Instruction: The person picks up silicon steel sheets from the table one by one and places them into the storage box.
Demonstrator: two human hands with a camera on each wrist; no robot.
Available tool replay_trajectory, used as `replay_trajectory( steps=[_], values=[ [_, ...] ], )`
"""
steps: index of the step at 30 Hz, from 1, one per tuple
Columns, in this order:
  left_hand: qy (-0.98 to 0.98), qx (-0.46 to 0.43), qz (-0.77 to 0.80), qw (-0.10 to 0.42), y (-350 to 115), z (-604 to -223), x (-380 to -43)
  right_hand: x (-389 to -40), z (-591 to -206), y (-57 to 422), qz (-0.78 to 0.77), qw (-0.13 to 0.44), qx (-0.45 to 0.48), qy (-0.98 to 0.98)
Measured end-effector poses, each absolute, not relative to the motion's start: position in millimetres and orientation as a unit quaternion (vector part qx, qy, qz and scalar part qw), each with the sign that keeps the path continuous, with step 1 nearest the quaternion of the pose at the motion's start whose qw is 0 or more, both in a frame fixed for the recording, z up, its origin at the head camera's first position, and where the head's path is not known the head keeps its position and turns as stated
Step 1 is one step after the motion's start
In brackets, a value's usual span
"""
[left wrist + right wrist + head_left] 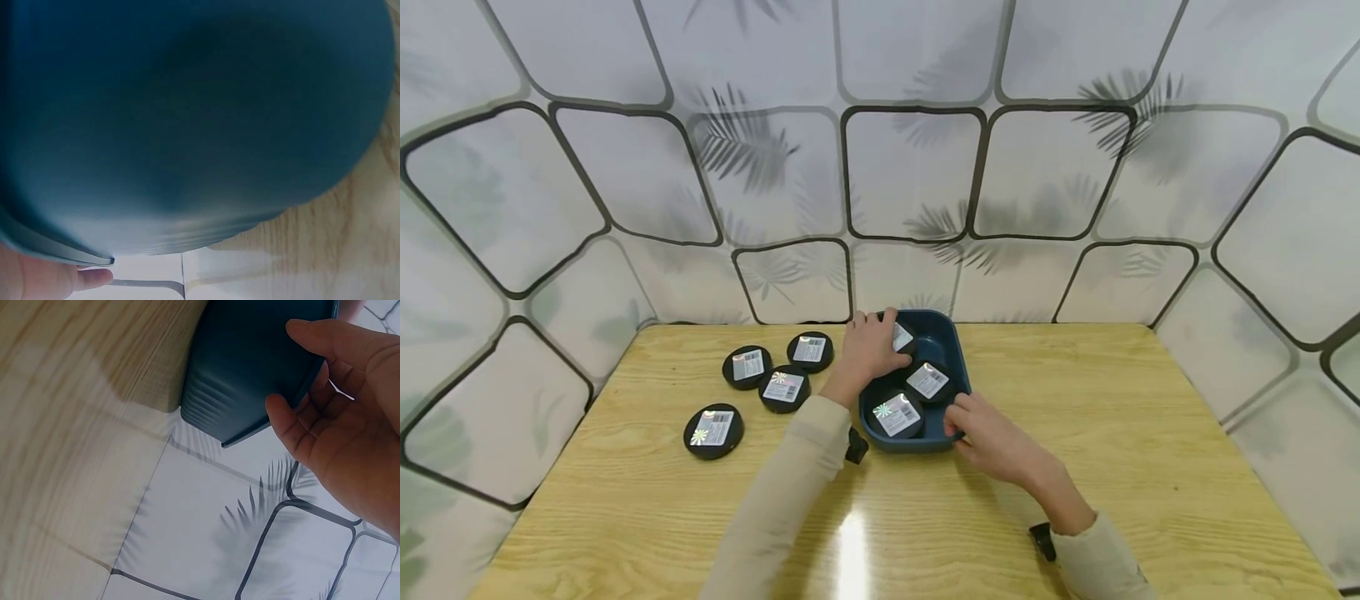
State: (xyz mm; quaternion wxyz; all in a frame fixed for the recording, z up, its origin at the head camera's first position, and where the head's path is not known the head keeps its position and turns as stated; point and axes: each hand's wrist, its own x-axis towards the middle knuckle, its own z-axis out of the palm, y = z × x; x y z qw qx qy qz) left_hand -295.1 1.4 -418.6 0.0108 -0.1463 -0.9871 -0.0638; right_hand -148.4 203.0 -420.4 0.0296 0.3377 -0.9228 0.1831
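Note:
A dark blue plastic bin [936, 346] stands on the table with several flat, round black discs inside, each with a silvery barcode label. My left hand [868, 346] reaches over the bin's far left side. Its thumb and fingers grip a labelled black disc [904, 337], partly hidden by the hand. Nearer to me in the bin lie a middle disc [927, 381] and a front disc [897, 415]. With thumb and curled fingers, my right hand [992, 437] pinches the bin's near right rim, seen also in the right wrist view, where the bin wall [250, 369] shows.
Left of the bin, several more black discs lie label up on the wooden table [1075, 400]: a front one [713, 431], a middle one [784, 388] and two behind. A patterned curtain-like backdrop [917, 175] rises behind the table's back edge and along both sides.

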Motion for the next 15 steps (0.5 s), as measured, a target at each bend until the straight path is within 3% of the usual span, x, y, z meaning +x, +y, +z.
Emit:
replay_trajectory(
  steps=[15],
  values=[
    [-0.988,-0.153,-0.014,0.012,2.7,-420.1,-289.8,-149.2,-420.3,202.8,0.185,0.021,0.335,-0.924]
  ],
)
